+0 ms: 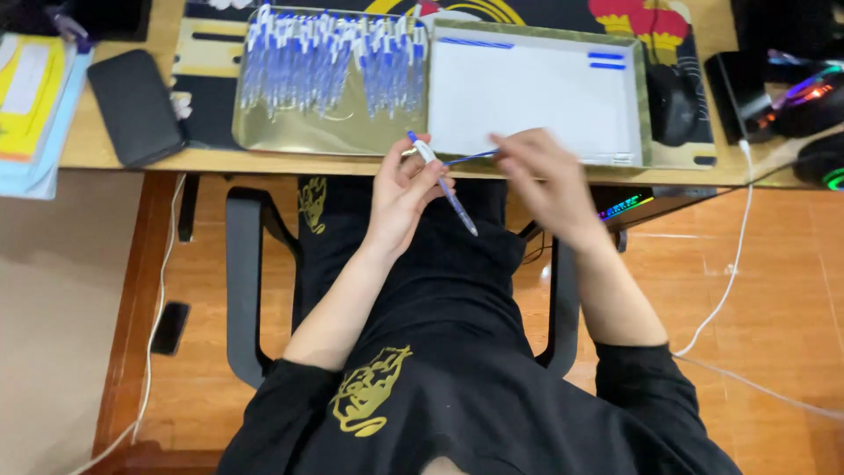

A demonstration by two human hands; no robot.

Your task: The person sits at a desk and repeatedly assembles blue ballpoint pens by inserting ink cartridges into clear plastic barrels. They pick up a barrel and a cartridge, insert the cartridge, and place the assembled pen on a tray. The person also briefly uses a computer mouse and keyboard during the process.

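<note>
My left hand (403,192) grips a blue and white pen (444,185) that slants down to the right, just in front of the desk edge. My right hand (543,176) pinches a thin blue refill (470,158) that reaches toward the pen's upper end. A gold tray (299,132) on the desk holds several blue and white pens (330,62) laid in a row. Beside it, a second tray with a white sheet (536,92) carries three blue refills near its top corners.
A black phone (134,105) lies left on the wooden desk (105,149), next to yellow and blue papers (31,97). A black mouse (673,105), lit gadgets and a white cable (734,273) are at the right. Black chair arms (246,281) flank my lap.
</note>
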